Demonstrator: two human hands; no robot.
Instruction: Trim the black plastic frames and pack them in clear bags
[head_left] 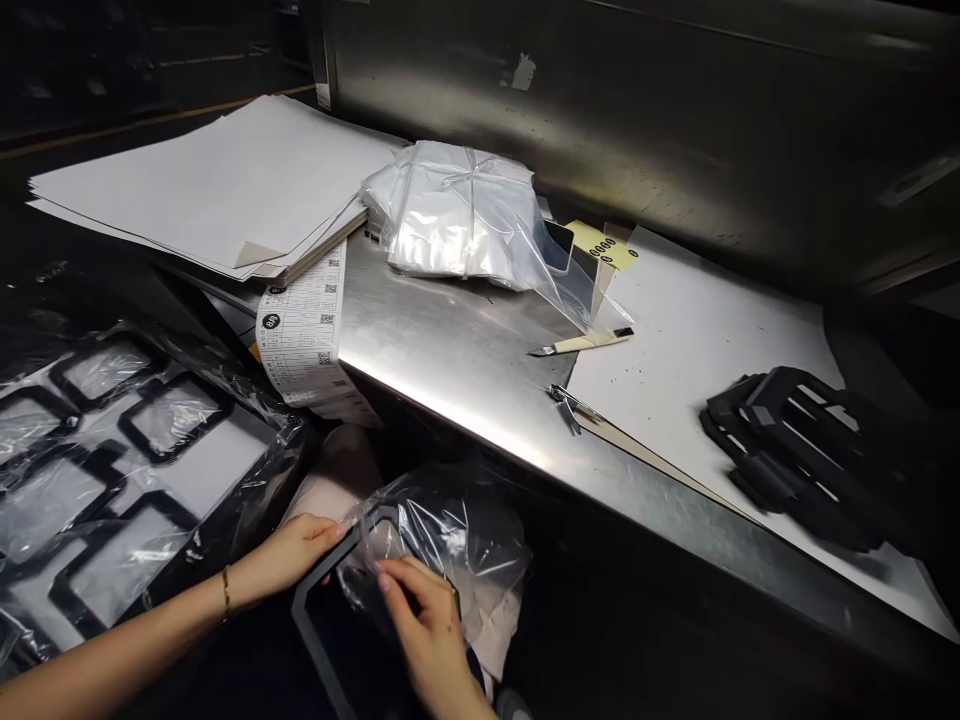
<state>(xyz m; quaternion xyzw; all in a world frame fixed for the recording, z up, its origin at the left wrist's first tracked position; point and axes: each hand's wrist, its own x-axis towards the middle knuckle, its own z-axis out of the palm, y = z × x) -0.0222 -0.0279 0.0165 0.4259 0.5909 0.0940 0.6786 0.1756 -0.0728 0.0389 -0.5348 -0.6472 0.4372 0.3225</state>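
Here's the long brushed-steel bench (450,335), running from upper middle to lower right. A stack of large white card sheets (202,190) fills the upper left; another broad white sheet (660,310) lies at right. Lower left, black frames wrapped in clear plastic (176,415) rest on white sheeting. Up at top centre sits a tied bundle of clear plastic bags (457,225), and on the right-hand sheet, a heap of black angular plastic parts (795,440). A printed paper label strip (300,340) droops over the bench's near edge.

Now to you, bottom centre: a loose clear plastic bag (491,545) covers the upper corner of your black angular plastic frame (315,640). Your left hand (307,550) is clamped on that frame's upper-left side; your right hand (427,615) has thumb and finger together, pinching the bag's film. Smallest, mid-right: a tan-handled knife (589,342) lying flat.
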